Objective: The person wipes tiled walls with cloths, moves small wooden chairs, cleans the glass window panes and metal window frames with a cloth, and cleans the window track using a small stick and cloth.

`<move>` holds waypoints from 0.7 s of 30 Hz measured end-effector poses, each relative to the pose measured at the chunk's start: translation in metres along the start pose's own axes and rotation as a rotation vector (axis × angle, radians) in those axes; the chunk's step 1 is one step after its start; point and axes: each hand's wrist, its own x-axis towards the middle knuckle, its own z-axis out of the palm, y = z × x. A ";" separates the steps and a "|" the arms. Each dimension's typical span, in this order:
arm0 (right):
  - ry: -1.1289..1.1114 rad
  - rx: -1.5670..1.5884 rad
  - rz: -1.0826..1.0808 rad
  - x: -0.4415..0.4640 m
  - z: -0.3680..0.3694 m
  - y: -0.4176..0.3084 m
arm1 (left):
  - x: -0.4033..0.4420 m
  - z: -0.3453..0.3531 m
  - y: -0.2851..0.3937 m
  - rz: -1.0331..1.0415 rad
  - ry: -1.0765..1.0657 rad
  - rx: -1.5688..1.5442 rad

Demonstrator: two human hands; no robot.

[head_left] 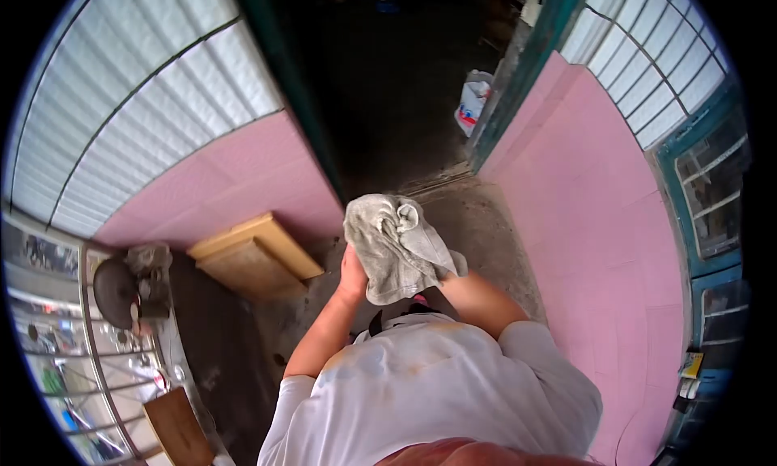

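Head view: left grip [353, 273] holds grey cloth [388, 243], which hides right grip.

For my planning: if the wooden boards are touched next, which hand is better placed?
Probably the left hand: it holds the cloth on the side nearer the wooden boards. The right forearm is on the farther side; its hand is hidden.

No lettering can be read. Red-and-blue print on the white bag [473, 102], ahead and right of the left hand [352, 272], is too blurred.
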 end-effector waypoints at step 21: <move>0.356 -0.309 -0.319 0.179 -0.150 -0.210 | 0.321 0.173 0.038 0.820 -0.458 1.382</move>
